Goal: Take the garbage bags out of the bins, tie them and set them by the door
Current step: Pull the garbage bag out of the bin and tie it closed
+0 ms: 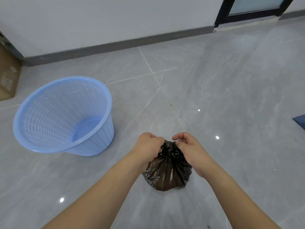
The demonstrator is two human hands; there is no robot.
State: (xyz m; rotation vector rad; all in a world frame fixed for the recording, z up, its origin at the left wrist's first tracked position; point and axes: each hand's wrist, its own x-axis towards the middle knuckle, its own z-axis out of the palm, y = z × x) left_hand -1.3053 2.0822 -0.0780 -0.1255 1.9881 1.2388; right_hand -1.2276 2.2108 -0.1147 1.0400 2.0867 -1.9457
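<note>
Hands (148, 147) (189, 148) pinching black garbage bag (168, 174) neck, blue bin (64, 116) bagless

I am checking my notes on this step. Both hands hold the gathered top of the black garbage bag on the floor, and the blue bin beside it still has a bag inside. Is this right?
Not quite. The head view shows the blue bin empty, its bare bottom visible with no bag inside. The rest holds: the left hand and right hand hold the gathered top of the black garbage bag on the floor.
</note>
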